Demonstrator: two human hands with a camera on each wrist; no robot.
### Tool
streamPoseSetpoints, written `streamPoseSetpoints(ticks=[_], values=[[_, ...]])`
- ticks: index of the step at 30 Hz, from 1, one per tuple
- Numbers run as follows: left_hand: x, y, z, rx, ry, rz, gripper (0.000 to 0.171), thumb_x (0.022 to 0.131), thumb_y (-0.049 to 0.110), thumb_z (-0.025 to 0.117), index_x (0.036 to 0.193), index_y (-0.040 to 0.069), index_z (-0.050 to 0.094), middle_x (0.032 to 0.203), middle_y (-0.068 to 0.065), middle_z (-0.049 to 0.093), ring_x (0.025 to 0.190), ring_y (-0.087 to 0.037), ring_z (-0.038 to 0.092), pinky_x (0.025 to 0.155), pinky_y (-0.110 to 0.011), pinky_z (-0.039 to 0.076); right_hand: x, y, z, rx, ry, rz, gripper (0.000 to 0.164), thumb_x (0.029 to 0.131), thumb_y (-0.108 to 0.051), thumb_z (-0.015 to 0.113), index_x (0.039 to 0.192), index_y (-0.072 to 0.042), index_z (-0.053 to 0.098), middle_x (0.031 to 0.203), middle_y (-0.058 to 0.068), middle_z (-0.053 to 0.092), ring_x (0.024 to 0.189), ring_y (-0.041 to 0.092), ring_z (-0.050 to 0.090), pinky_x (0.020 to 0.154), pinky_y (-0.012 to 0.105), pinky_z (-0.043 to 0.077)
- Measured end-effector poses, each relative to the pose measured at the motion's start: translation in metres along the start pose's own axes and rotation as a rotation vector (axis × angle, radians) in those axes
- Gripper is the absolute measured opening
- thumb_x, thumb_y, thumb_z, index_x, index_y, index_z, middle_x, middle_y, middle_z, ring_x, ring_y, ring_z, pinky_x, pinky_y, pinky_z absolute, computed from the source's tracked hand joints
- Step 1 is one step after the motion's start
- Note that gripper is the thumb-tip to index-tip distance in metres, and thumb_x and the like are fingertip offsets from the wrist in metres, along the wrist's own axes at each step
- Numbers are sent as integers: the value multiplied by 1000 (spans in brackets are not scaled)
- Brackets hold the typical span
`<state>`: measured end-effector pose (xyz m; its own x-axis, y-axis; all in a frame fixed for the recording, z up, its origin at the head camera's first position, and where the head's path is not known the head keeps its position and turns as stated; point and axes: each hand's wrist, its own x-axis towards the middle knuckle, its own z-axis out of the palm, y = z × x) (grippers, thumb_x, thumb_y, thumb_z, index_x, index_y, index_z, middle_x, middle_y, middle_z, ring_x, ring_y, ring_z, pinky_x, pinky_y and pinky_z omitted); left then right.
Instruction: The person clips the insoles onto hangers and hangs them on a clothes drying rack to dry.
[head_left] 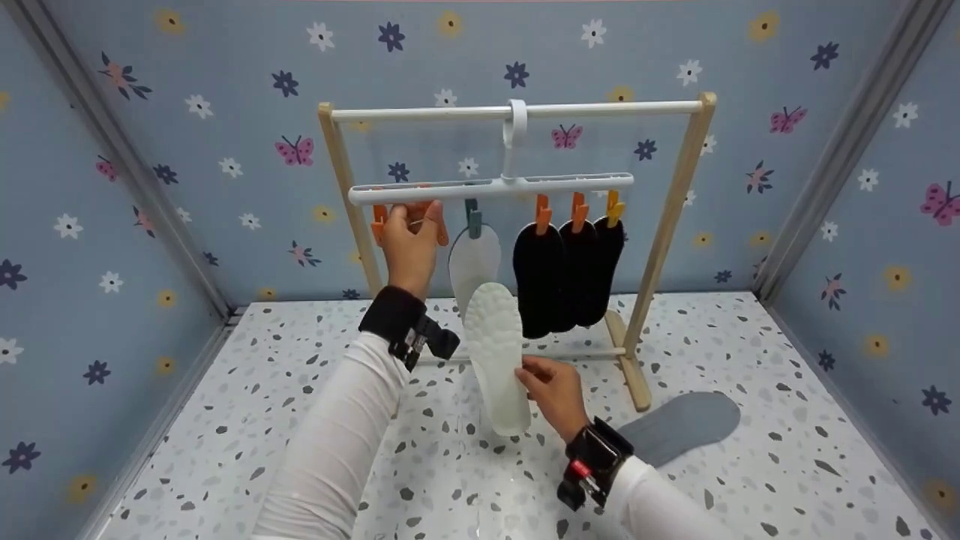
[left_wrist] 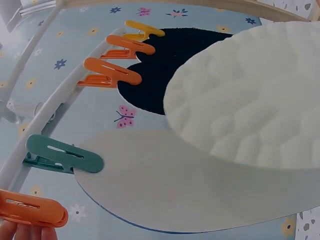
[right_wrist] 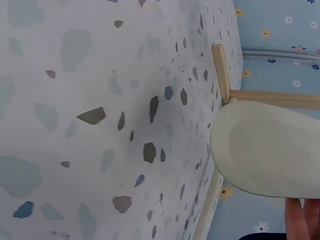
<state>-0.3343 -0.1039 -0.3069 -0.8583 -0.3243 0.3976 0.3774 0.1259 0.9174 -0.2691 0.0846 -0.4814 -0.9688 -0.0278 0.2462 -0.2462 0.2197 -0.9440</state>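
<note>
My left hand [head_left: 411, 251] is up at the left part of the white hanger [head_left: 427, 192], gripping an orange clothespin [left_wrist: 32, 210]. Another orange clothespin [head_left: 378, 223] hangs just left of that hand. Low in front of the rack, my right hand [head_left: 553, 390] pinches the edge of a cream, bumpy-surfaced insole [head_left: 495, 360]. This insole stands nearly upright, its upper end overlapping the view of a whitish insole [head_left: 474, 259]. A green clothespin [left_wrist: 65, 154] holds the whitish insole. Black insoles [head_left: 538, 277] hang farther right from orange and yellow clothespins [head_left: 615, 208].
The hanger hooks over the top bar [head_left: 615, 109] of a rack with wooden side posts [head_left: 670, 217]. A grey insole [head_left: 686, 427] lies on the speckled surface [head_left: 247, 420], right of the rack and partly behind my right wrist. Flower-patterned walls [head_left: 247, 45] enclose the area.
</note>
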Motion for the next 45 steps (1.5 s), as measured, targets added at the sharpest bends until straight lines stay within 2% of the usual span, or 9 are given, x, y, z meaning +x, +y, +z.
streamPoseSetpoints(ticks=[7, 11, 14, 16, 22, 28, 35, 40, 45], values=[[1, 1, 1, -13, -7, 0, 30, 95, 25, 57, 114, 2, 54, 103, -8, 58, 88, -16, 55, 73, -24, 43, 17, -18, 9, 0, -6, -51, 25, 87, -9, 67, 109, 3, 69, 96, 17, 70, 75, 12, 62, 62, 27, 55], [1, 1, 1, -23, -16, -4, 29, 95, 24, 57, 114, 2, 54, 102, -8, 57, 86, -16, 54, 70, -24, 42, 22, -32, 11, 3, -2, -63, 23, 87, -6, 66, 108, 4, 69, 94, 18, 69, 72, 16, 61, 59, 24, 53], [1, 2, 1, -13, -15, -9, 29, 95, 25, 57, 114, 2, 54, 102, -7, 56, 86, -16, 53, 70, -24, 42, 28, -36, 14, 14, -6, -53, 22, 87, -5, 66, 107, 3, 69, 94, 18, 69, 74, 19, 62, 61, 27, 55], [1, 3, 2, -8, -9, -6, 28, 95, 25, 57, 112, 2, 55, 100, -7, 56, 84, -16, 53, 70, -24, 42, 33, -33, 15, 23, 0, -62, 22, 86, -5, 67, 107, 1, 70, 93, 16, 70, 73, 15, 62, 61, 25, 55], [1, 2, 3, -17, 5, -5, 26, 94, 23, 58, 106, 0, 56, 96, -8, 56, 82, -17, 54, 69, -24, 43, 37, -36, 18, 18, 28, -93, 22, 85, -4, 67, 106, 4, 69, 94, 19, 70, 73, 16, 63, 56, 23, 53], [2, 1, 1, -20, 4, -35, 30, 95, 25, 57, 112, 0, 55, 100, -7, 55, 87, -15, 52, 75, -24, 45, 39, -40, 23, 15, 22, -91, 22, 86, -4, 67, 107, 2, 70, 97, 18, 70, 76, 22, 66, 57, 26, 54], [2, 1, -1, -35, 0, -36, 30, 96, 24, 56, 112, -1, 54, 99, -8, 55, 85, -14, 50, 75, -23, 46, 42, -42, 26, 14, 25, -104, 21, 85, -4, 67, 105, 1, 71, 93, 17, 71, 72, 21, 65, 53, 18, 50], [3, 2, 0, -51, -5, -22, 29, 96, 23, 56, 110, -2, 54, 96, -7, 54, 84, -14, 50, 73, -23, 45, 45, -46, 26, 16, 27, -141, 22, 85, -4, 68, 106, 1, 70, 95, 18, 70, 75, 24, 66, 56, 22, 53], [3, 1, 0, -61, -6, -20, 27, 95, 23, 57, 108, -1, 55, 93, -5, 55, 82, -12, 50, 70, -22, 44, 46, -49, 28, 34, 11, -125, 22, 86, -6, 67, 107, 1, 70, 99, 17, 70, 79, 21, 67, 59, 25, 54]])
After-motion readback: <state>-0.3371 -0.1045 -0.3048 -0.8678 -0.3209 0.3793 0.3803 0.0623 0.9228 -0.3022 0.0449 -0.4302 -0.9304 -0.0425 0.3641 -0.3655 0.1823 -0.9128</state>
